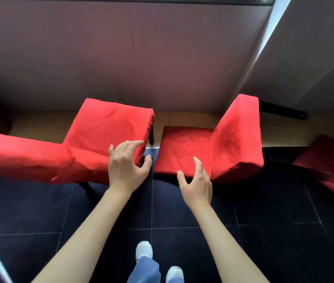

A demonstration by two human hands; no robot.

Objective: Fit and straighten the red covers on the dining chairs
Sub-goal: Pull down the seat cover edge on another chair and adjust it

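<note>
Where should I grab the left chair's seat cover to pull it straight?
Probably at the near right corner of the left seat cover, coming from the front beside the gap between the chairs. The cloth hangs loose over that edge there, and wrinkles run back from it across the seat. The left hand is already at that corner, thumb below the hem, fingers spread on top.

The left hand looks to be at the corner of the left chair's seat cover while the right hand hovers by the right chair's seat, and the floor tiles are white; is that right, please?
Not quite: in the head view the floor tiles are dark, nearly black, not white. The left hand is at the left seat cover's corner and the right hand by the right chair's seat.
</note>
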